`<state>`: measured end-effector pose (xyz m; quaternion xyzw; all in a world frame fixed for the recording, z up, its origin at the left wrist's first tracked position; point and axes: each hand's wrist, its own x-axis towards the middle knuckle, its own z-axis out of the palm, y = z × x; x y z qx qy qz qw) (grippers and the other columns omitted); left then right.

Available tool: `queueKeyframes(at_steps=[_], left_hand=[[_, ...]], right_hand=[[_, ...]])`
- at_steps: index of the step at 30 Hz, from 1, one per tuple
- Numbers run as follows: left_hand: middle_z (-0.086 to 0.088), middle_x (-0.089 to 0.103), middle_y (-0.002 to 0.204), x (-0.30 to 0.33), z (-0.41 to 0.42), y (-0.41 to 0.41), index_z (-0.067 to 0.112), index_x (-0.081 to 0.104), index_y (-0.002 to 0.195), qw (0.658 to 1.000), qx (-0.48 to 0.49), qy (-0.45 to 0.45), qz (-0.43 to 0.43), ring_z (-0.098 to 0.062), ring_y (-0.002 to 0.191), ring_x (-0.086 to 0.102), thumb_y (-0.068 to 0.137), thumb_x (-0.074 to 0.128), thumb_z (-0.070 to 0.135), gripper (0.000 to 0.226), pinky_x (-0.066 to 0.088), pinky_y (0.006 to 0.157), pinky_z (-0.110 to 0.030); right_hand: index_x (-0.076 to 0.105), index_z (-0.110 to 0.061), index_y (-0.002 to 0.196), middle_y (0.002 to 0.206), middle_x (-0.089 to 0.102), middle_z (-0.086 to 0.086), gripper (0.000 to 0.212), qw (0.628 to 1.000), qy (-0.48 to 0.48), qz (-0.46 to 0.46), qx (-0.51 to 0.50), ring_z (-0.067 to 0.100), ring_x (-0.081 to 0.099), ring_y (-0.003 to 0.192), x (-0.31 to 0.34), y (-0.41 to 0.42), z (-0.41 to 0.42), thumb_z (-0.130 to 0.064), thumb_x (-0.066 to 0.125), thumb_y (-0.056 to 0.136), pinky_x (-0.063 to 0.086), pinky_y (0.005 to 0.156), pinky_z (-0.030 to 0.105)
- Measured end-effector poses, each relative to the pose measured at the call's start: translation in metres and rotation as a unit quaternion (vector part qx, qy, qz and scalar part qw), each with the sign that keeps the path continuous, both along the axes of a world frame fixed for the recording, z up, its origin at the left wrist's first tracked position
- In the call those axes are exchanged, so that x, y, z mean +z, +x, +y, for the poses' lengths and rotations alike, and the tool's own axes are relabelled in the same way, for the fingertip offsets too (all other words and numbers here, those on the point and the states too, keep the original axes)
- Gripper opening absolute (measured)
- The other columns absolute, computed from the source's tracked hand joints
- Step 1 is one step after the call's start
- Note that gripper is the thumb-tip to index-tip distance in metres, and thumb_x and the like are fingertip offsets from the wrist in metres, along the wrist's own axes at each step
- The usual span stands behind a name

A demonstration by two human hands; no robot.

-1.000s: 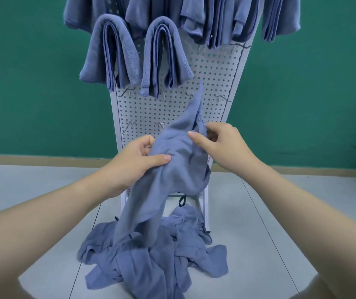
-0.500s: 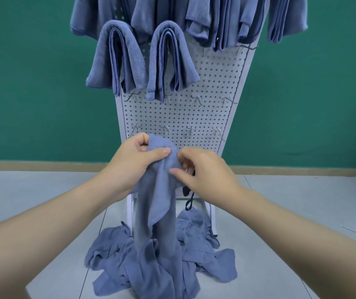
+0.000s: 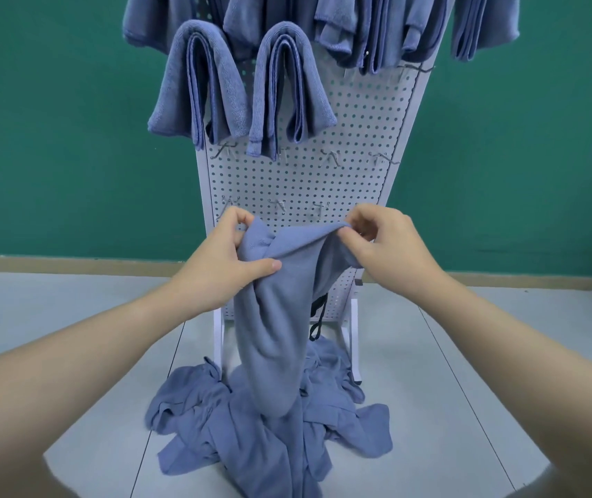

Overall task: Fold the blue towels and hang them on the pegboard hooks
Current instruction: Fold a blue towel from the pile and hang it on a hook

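Pale grey tiled floor (image 3: 71, 336) with dark seams. Crumpled pile of blue towels (image 3: 215, 425) lies on it, right at the base of the white pegboard stand (image 3: 323, 181), whose feet (image 3: 219, 339) rest on the floor just behind the pile.

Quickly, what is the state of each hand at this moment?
Left hand: closed, gripping the blue towel.
Right hand: closed, pinching the same towel's top edge.
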<state>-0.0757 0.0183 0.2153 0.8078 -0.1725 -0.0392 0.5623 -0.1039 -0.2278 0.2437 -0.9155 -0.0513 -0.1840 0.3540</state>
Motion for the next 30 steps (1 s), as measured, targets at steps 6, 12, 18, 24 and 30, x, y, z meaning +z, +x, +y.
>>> queueKeyframes(at_steps=[6, 12, 18, 24, 30], left_hand=[[0.029, 0.066, 0.123, 0.0, -0.014, -0.005, 0.047, 0.059, 0.13, 0.993, -0.073, 0.08, -0.055, 0.009, 0.114, 0.061, 0.087, 0.082, 0.025, 0.053, 0.047, 0.103, -0.02], [0.005, 0.074, 0.088, -0.003, -0.03, -0.01, 0.026, 0.076, 0.09, 0.994, -0.055, 0.065, -0.061, -0.001, 0.078, 0.06, 0.093, 0.075, 0.024, 0.004, 0.047, 0.076, -0.019], [0.008, 0.077, 0.091, 0.005, -0.02, 0.0, 0.024, 0.076, 0.095, 0.998, -0.029, -0.054, -0.021, -0.003, 0.087, 0.07, 0.098, 0.07, 0.02, 0.008, 0.053, 0.081, -0.019], [-0.003, 0.078, 0.099, 0.011, -0.012, 0.007, 0.021, 0.075, 0.097, 0.991, -0.009, -0.137, -0.002, -0.013, 0.095, 0.073, 0.1, 0.066, 0.016, 0.01, 0.055, 0.093, -0.035], [-0.006, 0.076, 0.096, 0.012, -0.014, 0.006, 0.016, 0.072, 0.098, 0.99, -0.014, -0.142, 0.0, -0.016, 0.093, 0.071, 0.1, 0.065, 0.016, 0.008, 0.056, 0.092, -0.037]], right_hand=[[0.068, -0.013, 0.081, 0.077, 0.069, 0.006, 0.017, 0.999, 0.018, -0.016, 0.044, 0.025, 0.064, 0.077, -0.001, -0.002, 0.008, -0.021, 0.069, 0.096, 0.053, 0.074, 0.04], [0.072, -0.016, 0.086, 0.08, 0.071, 0.003, 0.01, 0.998, 0.002, 0.011, 0.055, 0.022, 0.063, 0.079, -0.007, -0.001, 0.009, -0.022, 0.071, 0.094, 0.052, 0.078, 0.04], [0.068, -0.024, 0.095, 0.087, 0.07, -0.007, 0.03, 0.997, 0.035, 0.074, -0.004, 0.001, 0.057, 0.067, -0.018, 0.001, -0.003, -0.046, 0.083, 0.082, 0.047, 0.065, 0.017], [0.071, -0.012, 0.079, 0.071, 0.069, 0.006, 0.044, 0.986, 0.1, 0.129, 0.02, 0.007, 0.056, 0.063, -0.025, -0.006, 0.005, -0.055, 0.077, 0.085, 0.045, 0.064, 0.021], [0.073, -0.008, 0.082, 0.07, 0.07, -0.001, 0.02, 0.959, 0.197, 0.161, 0.121, 0.007, 0.064, 0.067, -0.028, -0.009, 0.026, -0.02, 0.072, 0.098, 0.054, 0.067, 0.022]])
